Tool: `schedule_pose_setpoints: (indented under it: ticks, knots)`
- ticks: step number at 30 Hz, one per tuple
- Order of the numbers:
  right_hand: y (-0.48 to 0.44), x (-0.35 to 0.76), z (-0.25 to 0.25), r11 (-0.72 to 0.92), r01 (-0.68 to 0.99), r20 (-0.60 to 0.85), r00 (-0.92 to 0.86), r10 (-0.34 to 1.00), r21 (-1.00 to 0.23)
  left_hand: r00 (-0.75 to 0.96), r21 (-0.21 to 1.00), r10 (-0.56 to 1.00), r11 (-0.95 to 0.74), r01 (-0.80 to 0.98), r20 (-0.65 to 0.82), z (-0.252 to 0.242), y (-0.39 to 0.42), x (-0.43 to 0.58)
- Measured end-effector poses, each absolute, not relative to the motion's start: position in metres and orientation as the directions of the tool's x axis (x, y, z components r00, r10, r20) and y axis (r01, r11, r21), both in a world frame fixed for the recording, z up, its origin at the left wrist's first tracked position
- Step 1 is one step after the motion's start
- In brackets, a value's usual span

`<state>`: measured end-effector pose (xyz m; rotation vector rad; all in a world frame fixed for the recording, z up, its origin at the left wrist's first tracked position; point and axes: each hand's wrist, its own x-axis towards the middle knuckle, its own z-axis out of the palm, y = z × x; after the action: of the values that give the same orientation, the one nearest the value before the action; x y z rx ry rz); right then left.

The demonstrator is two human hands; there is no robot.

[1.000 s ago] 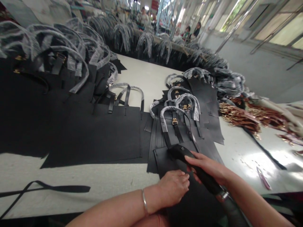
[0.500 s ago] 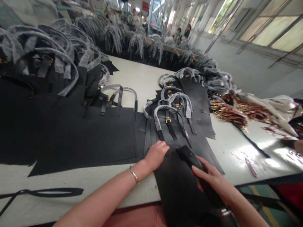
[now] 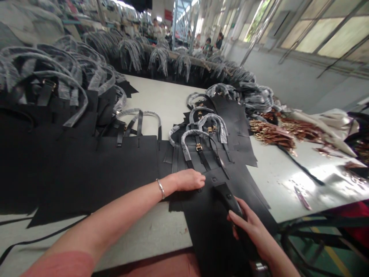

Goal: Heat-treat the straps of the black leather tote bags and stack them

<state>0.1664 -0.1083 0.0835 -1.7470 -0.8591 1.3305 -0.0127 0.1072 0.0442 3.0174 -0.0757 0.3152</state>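
My left hand (image 3: 188,181) lies flat on a black leather bag panel (image 3: 201,223), holding nothing, with a metal bangle (image 3: 160,188) on its wrist. My right hand (image 3: 249,231) grips a black handheld power tool (image 3: 227,200), whose nose rests on the same panel. Its exact kind is hard to tell, and my fingers hide its lower part. Just beyond my left fingertips lie black leather straps with a brass buckle (image 3: 198,147) and a film-wrapped handle (image 3: 187,144).
Black leather bags with film-wrapped handles (image 3: 57,96) cover the white table (image 3: 161,96) to the left. Brown straps with brass fittings (image 3: 272,134) lie to the right, near a small pink tool (image 3: 302,198). Bags hang on a rack (image 3: 158,59) beyond; several people stand far off.
My left hand has moved up the panel from near the table's front and now lies flat beside the straps. My right hand and tool have moved little; the view has swung slightly.
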Motion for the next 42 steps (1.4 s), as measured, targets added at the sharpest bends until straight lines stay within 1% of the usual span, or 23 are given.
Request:
schedule_pose_setpoints:
  ticks: [3,6,9,13,15,18,23,27,32,35,38,42]
  knots:
    - [-0.108,0.166,0.083,-0.477,0.054,-0.455,0.229,0.861,-0.877,0.976,0.078,-0.087,-0.991,-0.105,0.2,0.043,0.108,-0.007]
    - [-0.107,0.164,0.082,-0.463,0.06,-0.44,0.224,0.87,-0.884,0.976,0.08,-0.093,-0.991,-0.111,0.198,0.038,0.107,-0.004]
    - [-0.107,0.163,0.082,-0.45,0.056,-0.429,0.215,0.877,-0.891,0.979,0.1,-0.053,-0.992,-0.074,0.197,0.034,0.108,-0.002]
    - [-0.109,0.161,0.081,-0.447,0.048,-0.427,0.22,0.877,-0.893,0.976,0.144,0.064,-0.989,0.034,0.206,0.032,0.116,-0.001]
    - [-0.11,0.161,0.079,-0.44,0.041,-0.421,0.219,0.88,-0.897,0.975,0.163,0.08,-0.985,0.046,0.208,0.034,0.121,-0.003]
    - [-0.111,0.163,0.076,-0.445,0.025,-0.431,0.209,0.878,-0.895,0.981,0.154,0.0,-0.988,-0.03,0.194,0.041,0.125,-0.008]
    - [-0.112,0.164,0.071,-0.437,0.003,-0.426,0.213,0.879,-0.9,0.979,0.055,-0.15,-0.986,-0.159,0.138,0.05,0.114,-0.013]
    - [-0.112,0.161,0.072,-0.435,-0.014,-0.427,0.216,0.878,-0.901,0.97,0.006,-0.21,-0.977,-0.212,0.124,0.048,0.104,-0.007]
    - [-0.112,0.16,0.07,-0.42,-0.012,-0.413,0.211,0.886,-0.907,0.959,-0.035,-0.235,-0.972,-0.233,0.155,0.039,0.102,-0.006]
    - [-0.113,0.161,0.063,-0.407,0.0,-0.397,0.218,0.892,-0.914,0.965,-0.037,-0.187,-0.982,-0.183,0.184,0.035,0.102,-0.007]
    - [-0.114,0.162,0.056,-0.388,0.014,-0.374,0.234,0.897,-0.922,0.975,-0.012,-0.059,-0.998,-0.058,0.213,0.029,0.102,-0.005]
    - [-0.115,0.162,0.053,-0.366,0.013,-0.352,0.242,0.904,-0.931,0.964,0.063,0.123,-0.992,0.111,0.235,0.027,0.106,-0.005]
